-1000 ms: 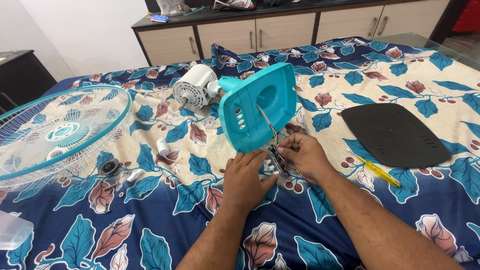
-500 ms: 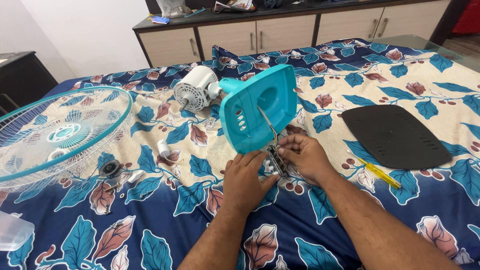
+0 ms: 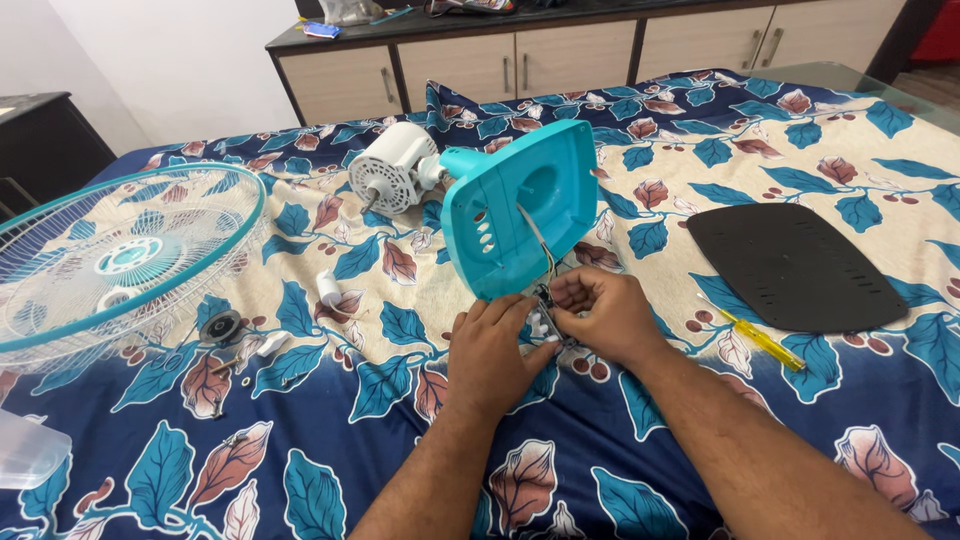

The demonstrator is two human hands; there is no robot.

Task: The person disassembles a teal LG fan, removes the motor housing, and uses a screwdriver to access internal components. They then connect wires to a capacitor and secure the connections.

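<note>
At the far left of the bed, toward nine o'clock, a round wire fan guard [image 3: 115,262] with a teal rim lies flat on the leaf-patterned bedsheet [image 3: 330,420], and a clear plastic container [image 3: 28,450] sits at the lower left edge. Just right of the guard, small loose parts rest on the sheet: a dark round knob [image 3: 220,326] and a short white plastic piece [image 3: 329,288]. Toward eleven o'clock from the hands lies the white fan motor [image 3: 392,181], its ribbed face turned to the camera, joined to the teal fan base housing [image 3: 520,220], which stands tilted on its edge with its hollow underside showing slots and thin wires running down from it. Directly below the housing, at the centre, the left hand [image 3: 492,350] is curled with its fingertips pinching a small switch assembly [image 3: 545,318] at the end of those wires. The right hand [image 3: 605,315] meets it from the three o'clock side, fingers closed on the same small part, so both hands grip it together. Further right, a yellow screwdriver [image 3: 762,340] lies on the sheet, and at two o'clock a black flat base plate [image 3: 795,265] with slots rests apart from everything. A wooden cabinet [image 3: 560,60] stands behind the bed at twelve o'clock.
</note>
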